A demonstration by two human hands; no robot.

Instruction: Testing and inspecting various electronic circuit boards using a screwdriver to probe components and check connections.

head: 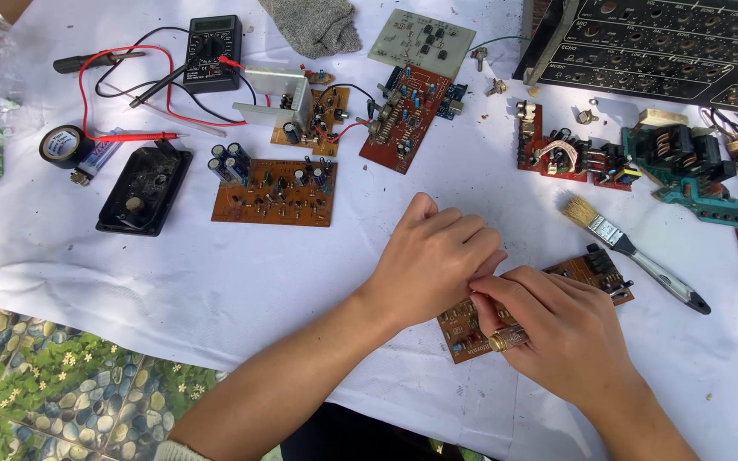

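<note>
A long brown circuit board [593, 271] lies on the white cloth near the front edge, mostly covered by my hands. My left hand [433, 256] rests on the board's left part, fingers curled down onto it. My right hand [557, 329] is closed around a small cylindrical tool with a brass-coloured end [506, 340], held low against the board. The fingertips of both hands meet over the middle of the board. What lies under them is hidden.
A paintbrush [634, 253] lies right of the board. Further back: a brown board with blue capacitors [273, 192], a red board [407, 115], a multimeter [213, 51] with red and black leads, black tape [63, 145], a black case [144, 189], a mixer panel [676, 51].
</note>
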